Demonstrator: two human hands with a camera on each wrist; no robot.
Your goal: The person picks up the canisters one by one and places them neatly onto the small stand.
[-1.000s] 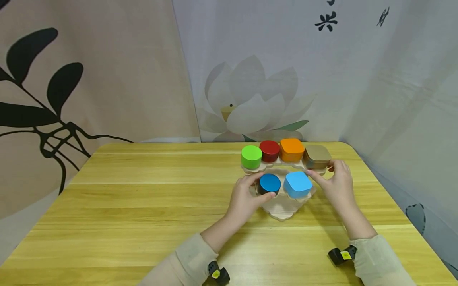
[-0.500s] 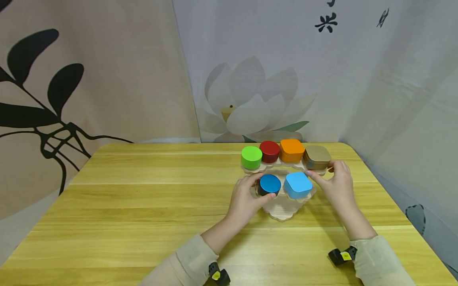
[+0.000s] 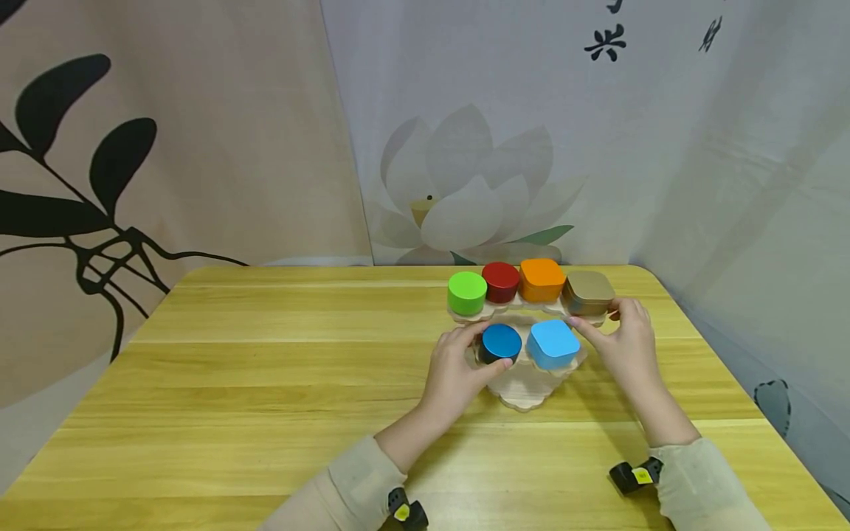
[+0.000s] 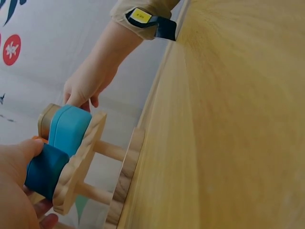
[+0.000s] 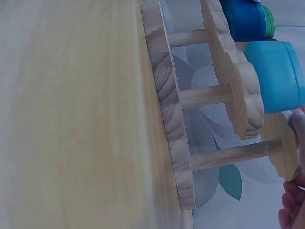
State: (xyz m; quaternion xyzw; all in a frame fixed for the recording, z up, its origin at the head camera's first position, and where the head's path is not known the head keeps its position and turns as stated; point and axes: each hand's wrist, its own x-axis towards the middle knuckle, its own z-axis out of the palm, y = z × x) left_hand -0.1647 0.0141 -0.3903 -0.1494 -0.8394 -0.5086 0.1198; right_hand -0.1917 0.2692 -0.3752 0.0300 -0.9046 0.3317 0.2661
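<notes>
A two-level wooden stand (image 3: pixel 524 387) stands on the table's right half. My left hand (image 3: pixel 454 372) holds the dark blue round tin (image 3: pixel 501 343) at the left of its lower shelf, thumb in front and fingers behind. Beside that tin, a light blue square tin (image 3: pixel 553 344) sits on the same shelf (image 5: pixel 240 76). At the right end of the upper shelf (image 5: pixel 283 152), my right hand (image 3: pixel 627 339) grips the shelf's edge with thumb and fingers, close to a khaki square tin (image 3: pixel 589 291). Its fingertips are partly hidden in the head view.
Also on the upper shelf are a green round tin (image 3: pixel 467 292), a dark red round tin (image 3: pixel 501 282) and an orange square tin (image 3: pixel 541 279). The wooden table (image 3: pixel 265 383) ends at a printed curtain (image 3: pixel 279 133) behind. Wooden pegs (image 5: pixel 205 96) join shelves and base.
</notes>
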